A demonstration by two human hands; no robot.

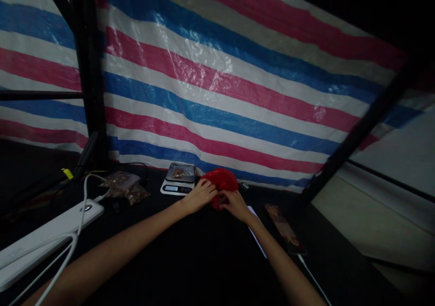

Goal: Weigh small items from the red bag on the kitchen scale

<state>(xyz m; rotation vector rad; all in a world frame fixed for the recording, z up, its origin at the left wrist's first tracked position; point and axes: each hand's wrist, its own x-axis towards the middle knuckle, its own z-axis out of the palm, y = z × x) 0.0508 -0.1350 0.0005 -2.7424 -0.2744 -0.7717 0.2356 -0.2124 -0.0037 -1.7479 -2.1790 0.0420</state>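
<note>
Far forward on the dark table, a shiny red plastic bag [226,176] lies crumpled between both hands. The fingers of my left hand [200,196] are curled onto its near left side. My right hand [236,204] pinches at its near right side, close to the left fingertips. Anything inside the bag is hidden by the fingers and the dim light. Just left of the bag stands a white digital scale [165,189] with a lit display. On its metal pan rests a clear packet [178,173] of small brown pieces.
Clear bags of brown pieces [124,186] lie left of the scale. A white power strip [50,238] with white cables runs along the left. Near the right forearm are a white sheet [255,238] and a dark patterned phone-like slab [283,229] with a cable. Striped sheeting [217,88] hangs behind.
</note>
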